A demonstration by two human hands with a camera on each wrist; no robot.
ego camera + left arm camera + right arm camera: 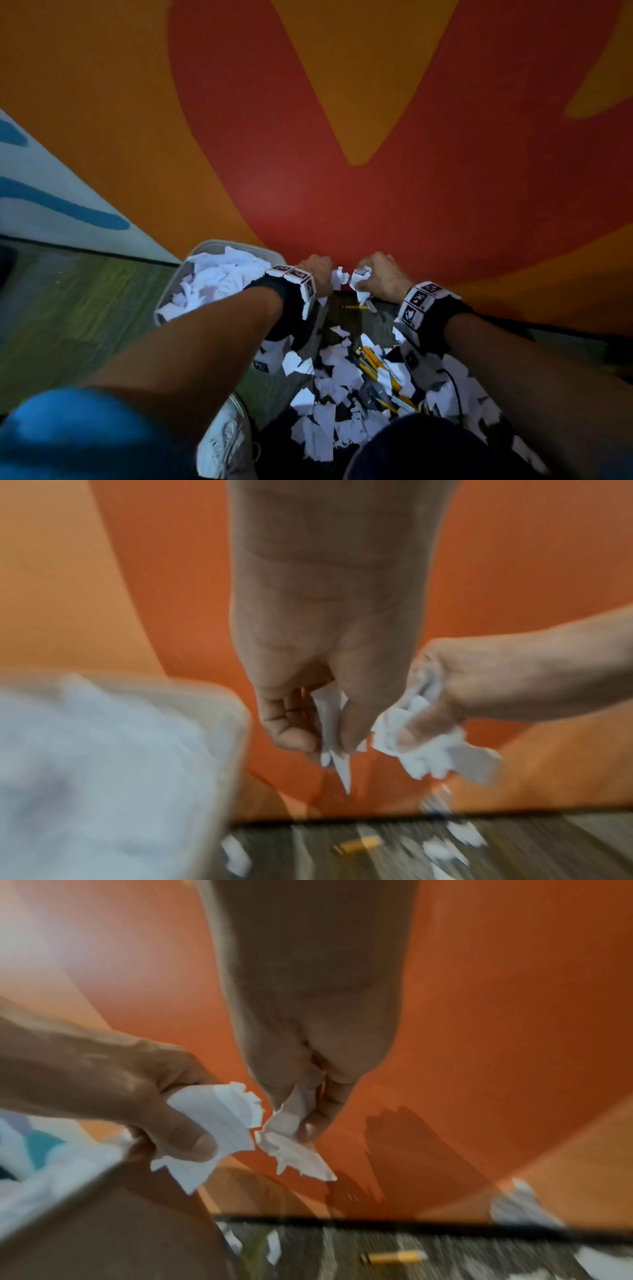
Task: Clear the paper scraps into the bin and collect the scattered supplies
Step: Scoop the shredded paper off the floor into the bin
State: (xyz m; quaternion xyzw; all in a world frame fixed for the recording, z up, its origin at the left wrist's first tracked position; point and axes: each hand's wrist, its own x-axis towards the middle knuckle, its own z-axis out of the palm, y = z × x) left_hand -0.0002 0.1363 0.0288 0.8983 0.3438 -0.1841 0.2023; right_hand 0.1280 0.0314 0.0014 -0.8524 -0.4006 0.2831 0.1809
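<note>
Both hands are raised in front of an orange and red painted wall [342, 205], close together and level with each other. The left hand [313, 274] has its fingers curled round a small bunch of white torn paper [330, 723], with points of it hanging below the fingertips. The right hand [380, 274] grips its own crumpled wad of lined paper [421, 737], thumb pressed over it. The two wads are just beside one another, nearly touching, between the hands.

The bin [205, 248], a pale container, stands on the floor to the left of the left hand, just beside the left wrist. It is heaped with white paper [219, 277] up to its rim. The scraps in the hands are not over the bin; they hang above the floor to its right.

Below the hands, many more paper scraps [329, 394] lie scattered on the dark floor [85, 308], mixed with a cluster of yellow pencils [376, 370]. One short yellow pencil [354, 307] lies apart, near the foot of the wall, under the hands. A white shoe [226, 438] shows at the bottom, beside the scraps. Each wrist wears a black band with printed markers.
</note>
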